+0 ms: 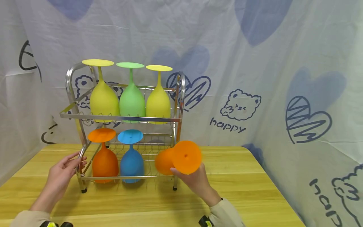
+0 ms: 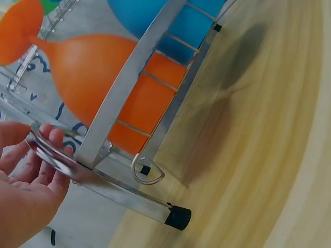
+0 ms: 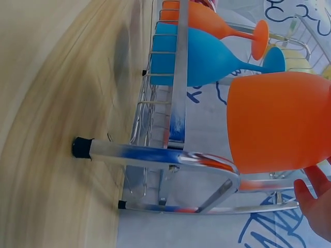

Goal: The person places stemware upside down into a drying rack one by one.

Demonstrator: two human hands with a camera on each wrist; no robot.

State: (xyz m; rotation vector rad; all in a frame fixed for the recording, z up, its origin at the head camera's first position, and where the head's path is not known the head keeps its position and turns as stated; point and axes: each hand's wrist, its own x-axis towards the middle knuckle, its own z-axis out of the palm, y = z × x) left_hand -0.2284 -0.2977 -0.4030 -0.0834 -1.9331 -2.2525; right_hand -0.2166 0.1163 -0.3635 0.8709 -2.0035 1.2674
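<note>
My left hand (image 1: 60,171) holds the left post of a two-tier metal rack (image 1: 120,118); in the left wrist view its fingers curl round the bent tube (image 2: 57,155). On the right, my right hand (image 1: 197,179) grips an orange wine glass (image 1: 187,157) by its stem end, tilted with the foot toward the head camera. Its bowl overlaps the lower tier's right end; the right wrist view shows the bowl (image 3: 279,121) outside the front bar. Beside it on the lower tier, a blue wine glass (image 1: 131,162) and another orange one (image 1: 105,162) stand upside down.
Two yellow wine glasses (image 1: 104,97) (image 1: 158,101) and a green one (image 1: 132,101) stand inverted on the upper tier. The rack's black feet (image 1: 84,190) rest on a wooden table (image 1: 127,205). A printed white cloth (image 1: 212,31) hangs behind and at the sides.
</note>
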